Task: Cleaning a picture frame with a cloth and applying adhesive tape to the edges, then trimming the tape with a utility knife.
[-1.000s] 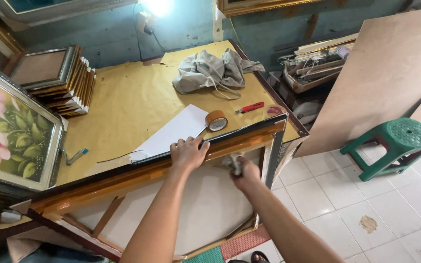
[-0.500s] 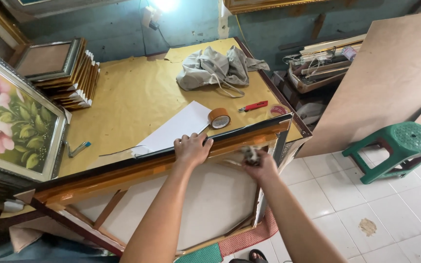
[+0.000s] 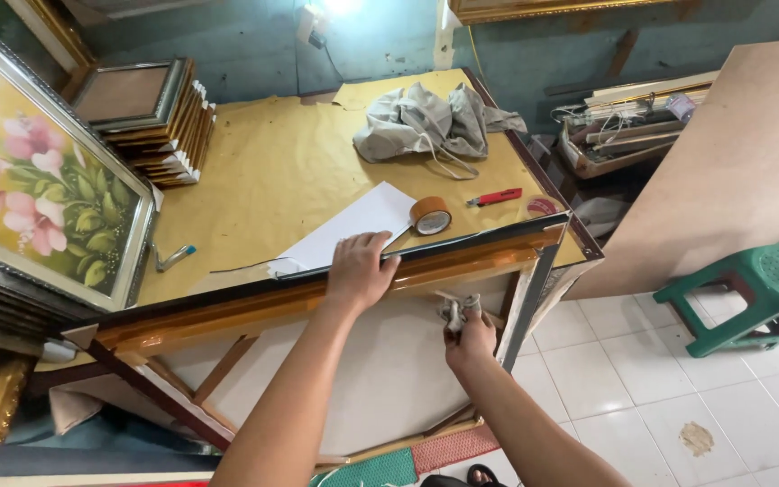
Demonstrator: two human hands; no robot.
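The large picture frame point(image 3: 462, 261), glossy gold-brown with a dark outer edge, leans against the near edge of the work table point(image 3: 263, 180), its top rail level with the tabletop and its pale backing facing you. Your left hand point(image 3: 358, 271) is clamped over that top rail, fingers curled over the far side, thumb toward you. Your right hand point(image 3: 469, 338) sits lower, against the backing near the frame's right side, fingers pinched shut on a small crumpled rag point(image 3: 455, 309).

Just beyond your left hand, a white sheet of paper point(image 3: 353, 230) lies at the table's near edge, and a roll of brown tape point(image 3: 430, 215) rests beside it. A red utility knife point(image 3: 496, 197) lies further right. A grey bundle of cloth point(image 3: 435, 122) sits near the far right corner, a stack of small frames point(image 3: 160, 117) at the far left. A floral painting point(image 3: 38, 189) leans at the left edge. A green plastic stool point(image 3: 759, 293) stands on the tiled floor, well apart.
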